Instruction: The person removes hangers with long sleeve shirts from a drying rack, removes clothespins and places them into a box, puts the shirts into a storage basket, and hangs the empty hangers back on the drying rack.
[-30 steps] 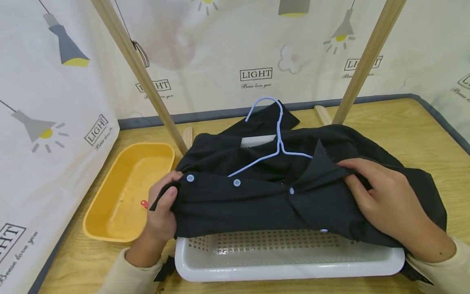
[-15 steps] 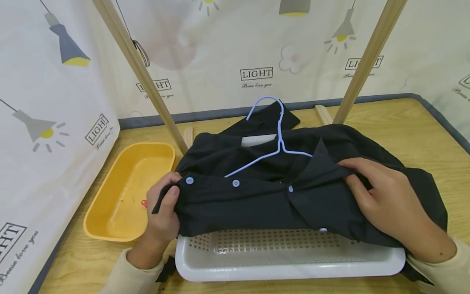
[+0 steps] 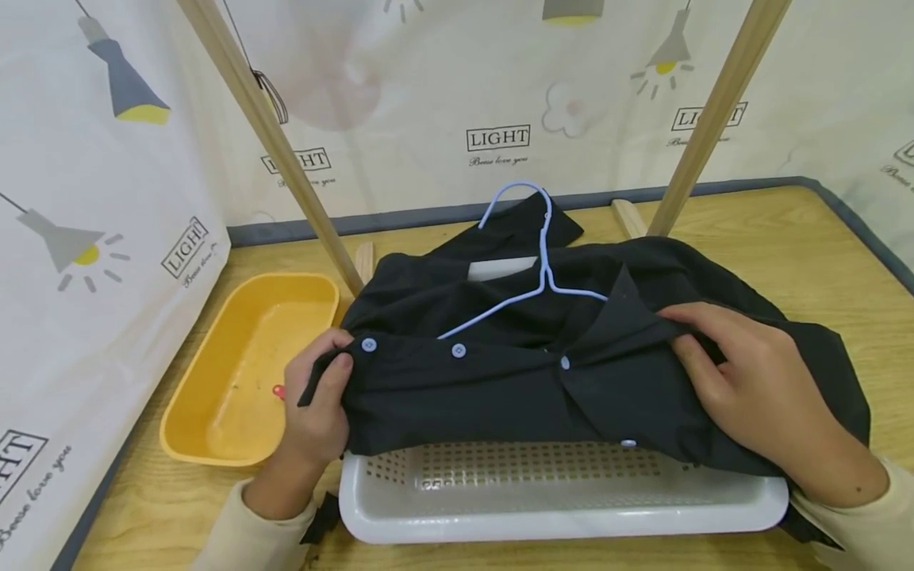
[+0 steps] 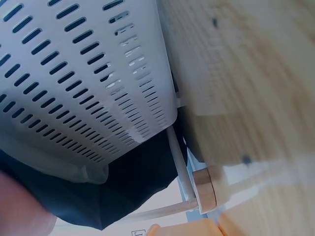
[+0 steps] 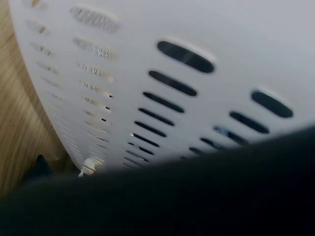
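Note:
A black shirt [image 3: 471, 396] with light blue buttons lies across the white perforated basket [image 3: 571, 523]. Out of its neck opening rises the hook of a light blue hanger [image 3: 544, 270], whose lower parts are hidden under the cloth. My left hand [image 3: 317, 404] grips the shirt's front edge near the leftmost button, thumb on top. On the other side my right hand [image 3: 757, 388] pinches the cloth beside the collar point between thumb and fingers. In the left wrist view the dark cloth [image 4: 133, 182] hangs past the basket's side; in the right wrist view dark cloth [image 5: 197, 196] fills the lower part.
To the left stands a yellow tray [image 3: 250, 365] with a small red item [image 3: 278, 391] in it. Two wooden poles [image 3: 274, 143] rise behind the shirt from feet on the wooden table [image 3: 807, 254]. A printed curtain [image 3: 428, 95] closes off the back and left.
My left hand has shifted slightly, drawing the shirt's left front edge a little. The right hand keeps its hold. The head view has tilted slightly.

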Motion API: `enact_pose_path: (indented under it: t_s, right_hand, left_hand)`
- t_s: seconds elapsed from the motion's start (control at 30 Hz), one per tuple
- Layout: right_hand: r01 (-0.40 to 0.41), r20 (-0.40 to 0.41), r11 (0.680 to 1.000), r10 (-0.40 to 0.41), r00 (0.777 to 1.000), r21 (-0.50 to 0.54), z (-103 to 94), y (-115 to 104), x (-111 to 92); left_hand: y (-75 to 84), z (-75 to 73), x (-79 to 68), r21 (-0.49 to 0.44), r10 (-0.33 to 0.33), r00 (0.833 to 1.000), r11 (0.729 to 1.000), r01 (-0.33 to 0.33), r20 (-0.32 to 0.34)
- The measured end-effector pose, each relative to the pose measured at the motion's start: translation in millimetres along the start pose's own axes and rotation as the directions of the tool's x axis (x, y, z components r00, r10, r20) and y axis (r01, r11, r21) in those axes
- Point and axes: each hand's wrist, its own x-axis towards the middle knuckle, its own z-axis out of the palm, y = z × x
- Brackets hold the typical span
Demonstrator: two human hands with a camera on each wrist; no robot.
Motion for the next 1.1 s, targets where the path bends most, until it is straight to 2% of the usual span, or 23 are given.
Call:
enact_pose_path:
  t_s: [0.17, 0.3, 0.87, 1.1]
  right_hand:
    - [-0.006, 0.015, 1.0, 0.006, 1.0, -0.009, 0.6, 0.7, -0.7]
    - [-0.009, 0.022, 1.0, 0.009, 1.0, -0.013, 1.1, 1.0, -0.1]
    - [0.01, 0.005, 1.0, -0.01, 1.0, -0.02, -0.1, -0.3, 0.8]
    - [0.018, 0.0, 1.0, -0.018, 1.0, -0.012, -0.2, 0.0, 0.5]
  left_hand:
    - [-0.7, -0.2, -0.4, 0.033, -0.011, 0.999, 0.999, 0.01, 0.03]
    - [-0.9, 0.2, 0.9, 0.027, 0.014, 0.999, 1.0, -0.015, 0.036]
    - [-1.1, 1.3, 0.9, -0.046, 0.063, 0.998, 0.997, -0.064, -0.012]
    - [-1.2, 1.7, -0.2, -0.056, 0.055, 0.998, 0.997, -0.055, -0.002]
